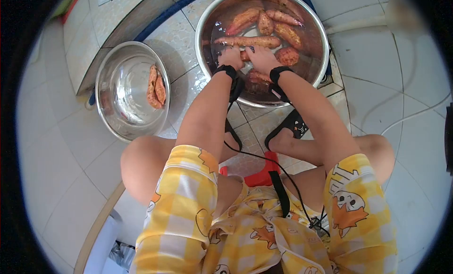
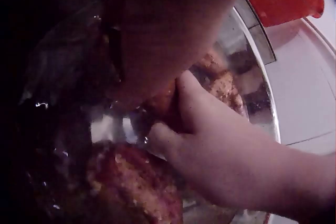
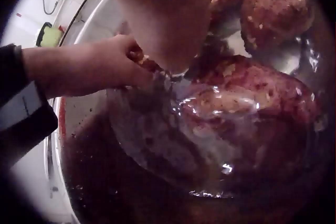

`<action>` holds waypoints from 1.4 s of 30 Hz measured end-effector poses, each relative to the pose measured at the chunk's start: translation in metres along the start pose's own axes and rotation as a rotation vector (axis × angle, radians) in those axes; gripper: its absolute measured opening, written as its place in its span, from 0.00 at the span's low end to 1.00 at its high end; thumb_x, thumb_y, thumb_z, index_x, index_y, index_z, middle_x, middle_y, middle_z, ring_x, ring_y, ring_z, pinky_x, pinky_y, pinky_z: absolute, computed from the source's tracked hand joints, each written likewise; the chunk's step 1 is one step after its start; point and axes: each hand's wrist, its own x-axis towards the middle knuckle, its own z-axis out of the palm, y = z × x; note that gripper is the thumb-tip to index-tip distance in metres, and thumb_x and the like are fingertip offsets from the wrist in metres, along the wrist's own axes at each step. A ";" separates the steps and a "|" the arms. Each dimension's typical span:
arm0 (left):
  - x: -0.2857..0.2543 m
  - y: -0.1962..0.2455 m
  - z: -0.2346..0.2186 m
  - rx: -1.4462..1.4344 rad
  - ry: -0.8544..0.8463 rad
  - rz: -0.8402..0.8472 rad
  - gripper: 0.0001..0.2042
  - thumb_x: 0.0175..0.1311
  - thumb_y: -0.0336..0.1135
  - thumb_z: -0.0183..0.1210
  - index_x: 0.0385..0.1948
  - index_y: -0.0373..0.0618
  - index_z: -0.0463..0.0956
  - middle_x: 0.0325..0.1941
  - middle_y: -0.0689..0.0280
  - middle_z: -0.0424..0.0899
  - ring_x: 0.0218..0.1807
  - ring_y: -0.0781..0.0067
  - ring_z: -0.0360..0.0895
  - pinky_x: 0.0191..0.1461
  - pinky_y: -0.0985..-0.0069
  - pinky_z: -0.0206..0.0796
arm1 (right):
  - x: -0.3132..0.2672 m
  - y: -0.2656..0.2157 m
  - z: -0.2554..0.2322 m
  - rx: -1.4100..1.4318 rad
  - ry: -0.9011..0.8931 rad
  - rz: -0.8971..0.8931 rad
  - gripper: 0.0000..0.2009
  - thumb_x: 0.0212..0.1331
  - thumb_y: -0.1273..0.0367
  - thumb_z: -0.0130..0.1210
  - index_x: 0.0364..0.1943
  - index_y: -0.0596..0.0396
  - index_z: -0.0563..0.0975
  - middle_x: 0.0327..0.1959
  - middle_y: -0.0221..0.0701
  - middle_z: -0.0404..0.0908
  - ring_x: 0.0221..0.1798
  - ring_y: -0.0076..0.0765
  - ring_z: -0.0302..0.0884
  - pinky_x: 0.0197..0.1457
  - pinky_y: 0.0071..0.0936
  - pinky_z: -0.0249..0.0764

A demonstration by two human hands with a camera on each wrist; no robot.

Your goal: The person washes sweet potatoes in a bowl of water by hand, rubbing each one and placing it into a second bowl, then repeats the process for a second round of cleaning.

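Note:
Both hands work low in the large steel basin [image 1: 200,52] of dark water. My left hand [image 1: 230,58] grips one end of a sweet potato [image 1: 244,56], its thumb and fingers around it in the right wrist view. From the other side my right hand [image 1: 264,60] holds the same sweet potato, which the hands mostly hide. Just beyond them lies a long sweet potato [image 1: 250,41]. A rounder sweet potato [image 1: 287,56] sits right of my right hand, and another sweet potato [image 3: 252,90] lies partly underwater near the basin's front.
Several more sweet potatoes [image 1: 285,34] lie at the basin's far side. At left stands a smaller steel basin [image 1: 123,104] with sweet potatoes [image 1: 152,87] inside. A black cable [image 1: 264,157] hangs between the knees, above a red object [image 1: 259,176]. A white cord [image 1: 415,116] crosses the tiles at right.

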 end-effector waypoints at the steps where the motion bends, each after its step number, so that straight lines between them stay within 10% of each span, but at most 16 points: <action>1: -0.004 0.000 -0.003 -0.014 -0.006 -0.006 0.24 0.44 0.41 0.59 0.45 0.44 0.67 0.46 0.53 0.74 0.50 0.59 0.72 0.50 0.62 0.65 | -0.001 -0.003 -0.005 -0.031 -0.041 0.057 0.17 0.48 0.68 0.50 0.44 0.54 0.66 0.40 0.42 0.71 0.49 0.42 0.68 0.47 0.37 0.63; 11: 0.000 -0.013 0.000 -0.002 -0.201 0.058 0.24 0.43 0.45 0.58 0.41 0.36 0.69 0.40 0.47 0.76 0.45 0.52 0.73 0.49 0.63 0.65 | -0.003 -0.001 -0.007 0.001 -0.008 0.181 0.08 0.50 0.70 0.48 0.33 0.50 0.76 0.39 0.36 0.75 0.48 0.38 0.70 0.49 0.37 0.60; 16: -0.008 -0.011 0.003 -0.034 -0.063 0.083 0.23 0.42 0.43 0.59 0.38 0.36 0.69 0.39 0.47 0.76 0.45 0.51 0.73 0.49 0.63 0.65 | 0.001 0.005 -0.017 -0.081 -0.162 0.083 0.08 0.49 0.71 0.46 0.29 0.49 0.78 0.33 0.32 0.79 0.43 0.36 0.74 0.49 0.35 0.60; 20: -0.014 -0.004 -0.009 -0.111 -0.075 0.117 0.29 0.37 0.42 0.64 0.41 0.34 0.65 0.44 0.43 0.72 0.48 0.49 0.70 0.50 0.63 0.64 | 0.004 0.016 -0.028 -0.167 0.045 0.017 0.08 0.50 0.72 0.45 0.28 0.49 0.77 0.31 0.32 0.80 0.39 0.37 0.76 0.48 0.37 0.61; 28: -0.034 0.005 -0.022 -0.030 0.244 0.327 0.29 0.39 0.33 0.64 0.47 0.44 0.61 0.46 0.49 0.70 0.47 0.49 0.70 0.48 0.61 0.65 | 0.004 0.033 -0.040 0.341 -0.327 0.114 0.18 0.42 0.63 0.58 0.37 0.59 0.74 0.38 0.44 0.77 0.44 0.47 0.74 0.45 0.38 0.71; 42: -0.018 0.006 0.004 0.042 0.134 0.173 0.20 0.43 0.34 0.59 0.41 0.47 0.66 0.41 0.55 0.74 0.45 0.53 0.72 0.46 0.60 0.66 | 0.005 0.022 -0.012 0.233 -0.332 0.088 0.14 0.43 0.64 0.56 0.34 0.56 0.75 0.37 0.43 0.77 0.42 0.45 0.75 0.44 0.38 0.72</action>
